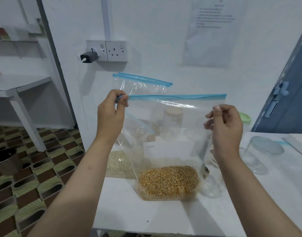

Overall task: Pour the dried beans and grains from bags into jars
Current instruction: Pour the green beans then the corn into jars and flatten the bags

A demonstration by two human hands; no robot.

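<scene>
A clear zip bag (172, 130) with a blue seal strip stands upright on the white table (146, 216), yellow corn kernels (168, 183) heaped in its bottom. My left hand (111, 115) pinches the slider at the left end of the seal. My right hand (225, 127) pinches the bag's right edge just below the seal. Behind it stands another clear zip bag (141, 84), and a bag of pale grain (118, 164) lies to the left. An empty glass jar (259, 154) stands at the right. A jar (172, 124) with pale contents shows through the bag.
A green-lidded container (245, 118) sits behind my right hand. A wall socket with a black plug (105, 50) is above the table. A blue door (290, 93) is at the right, white shelves (18, 86) and a metal pot (5, 159) on the patterned floor at the left.
</scene>
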